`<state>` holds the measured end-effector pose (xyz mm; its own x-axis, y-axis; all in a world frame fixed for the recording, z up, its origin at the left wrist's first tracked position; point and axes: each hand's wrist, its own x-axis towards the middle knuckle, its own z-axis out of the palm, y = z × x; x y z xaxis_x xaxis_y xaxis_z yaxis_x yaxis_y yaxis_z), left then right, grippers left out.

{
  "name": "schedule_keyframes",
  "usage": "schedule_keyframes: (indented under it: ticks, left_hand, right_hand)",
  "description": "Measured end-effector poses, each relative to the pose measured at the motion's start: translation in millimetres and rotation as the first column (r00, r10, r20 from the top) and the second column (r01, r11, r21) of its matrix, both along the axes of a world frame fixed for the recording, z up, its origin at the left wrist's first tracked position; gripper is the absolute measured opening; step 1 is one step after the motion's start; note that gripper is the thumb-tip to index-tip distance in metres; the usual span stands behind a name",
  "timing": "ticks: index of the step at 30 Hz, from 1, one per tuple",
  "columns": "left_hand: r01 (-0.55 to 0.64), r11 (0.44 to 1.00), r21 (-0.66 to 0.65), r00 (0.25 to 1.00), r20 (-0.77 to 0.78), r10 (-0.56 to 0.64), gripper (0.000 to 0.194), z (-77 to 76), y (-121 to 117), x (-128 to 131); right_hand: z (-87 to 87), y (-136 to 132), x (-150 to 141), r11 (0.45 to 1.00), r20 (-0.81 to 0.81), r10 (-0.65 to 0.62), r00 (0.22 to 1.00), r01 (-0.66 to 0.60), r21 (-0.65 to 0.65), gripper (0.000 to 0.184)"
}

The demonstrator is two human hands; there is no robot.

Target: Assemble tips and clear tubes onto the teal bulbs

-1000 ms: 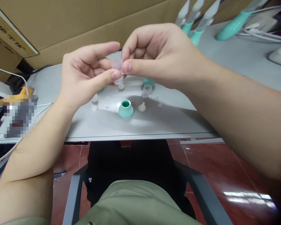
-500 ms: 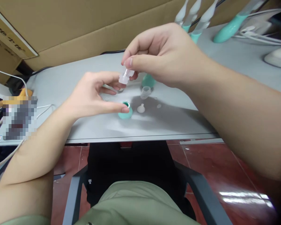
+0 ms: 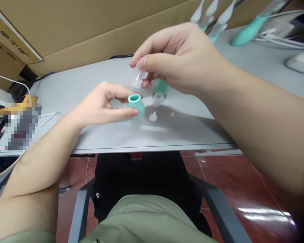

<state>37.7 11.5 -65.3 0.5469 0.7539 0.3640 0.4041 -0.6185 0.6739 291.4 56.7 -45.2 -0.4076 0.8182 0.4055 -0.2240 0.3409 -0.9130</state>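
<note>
In the head view my left hand point(image 3: 106, 104) grips a turquoise rubber bulb point(image 3: 138, 106) between thumb and fingers, its round opening facing up. Just above and slightly right of that opening, my right hand point(image 3: 172, 60) pinches a clear plastic connector point(image 3: 139, 78), its lower end apart from the bulb. On the table to the right lie a clear plastic cup-like piece point(image 3: 158, 99), a small white nozzle-shaped piece point(image 3: 153, 117) and a tiny pale disc point(image 3: 172, 114). A second turquoise bulb point(image 3: 161, 87) is partly hidden behind my right hand.
Several turquoise aspirators with white tips point(image 3: 222, 21) stand at the back right, and another turquoise one point(image 3: 249, 32) lies beside white cables. A white mouse point(image 3: 302, 61) is at the right. Cardboard point(image 3: 86, 27) walls the back; chair armrests flank my lap.
My left hand has closed on the turquoise bulb and lifted and tilted it. The connector in my right hand has shifted slightly right and up.
</note>
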Motion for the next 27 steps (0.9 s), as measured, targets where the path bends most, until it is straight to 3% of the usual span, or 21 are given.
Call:
schedule_keyframes:
  ticks: [4,8,11,14,16,20,24,27]
  left_hand:
    - [-0.02,0.998,-0.059,0.992,0.121,0.027,0.02,-6.6,11.1,-7.8]
    - [-0.068,0.993,-0.094,0.987,0.14,0.081,0.022,-9.2,15.9,-5.6]
    - [-0.06,0.988,-0.145,0.983,0.163,0.083,0.021,-5.0,14.3,-1.4]
    - [-0.037,0.999,-0.032,0.983,0.178,0.042,0.02,-1.0,14.2,-1.3]
    - [-0.017,0.998,0.056,0.983,0.184,0.006,0.026,-1.5,16.7,-3.0]
    - [0.007,0.991,0.131,0.976,0.214,-0.035,0.047,-8.3,24.2,-5.3]
    - [0.006,0.993,0.116,0.974,0.226,-0.032,0.038,-14.6,25.6,-5.3]
    - [0.019,0.991,0.134,0.964,0.259,-0.054,0.047,-16.1,23.6,-4.7]
  right_hand:
    - [-1.4,-0.7,1.0,1.0,-0.087,0.029,0.996,-0.029,-0.001,0.026]
    - [-0.9,3.3,0.2,0.999,-0.059,0.001,0.998,-0.003,-0.033,0.037]
    - [-6.0,10.2,-1.8,0.998,-0.109,0.07,0.992,-0.07,0.004,0.034]
    - [-14.1,16.6,-3.1,0.977,-0.175,0.214,0.961,-0.206,0.064,0.028]
    - [-17.6,18.3,-3.4,0.966,-0.2,0.256,0.946,-0.245,0.082,0.041]
    - [-16.2,15.3,-1.5,0.977,-0.17,0.212,0.962,-0.202,0.073,0.053]
    - [-10.0,9.4,3.3,0.986,-0.083,0.151,0.985,-0.145,0.08,0.026]
    - [-5.7,6.9,6.0,0.987,-0.046,0.125,0.991,-0.12,0.102,0.026]
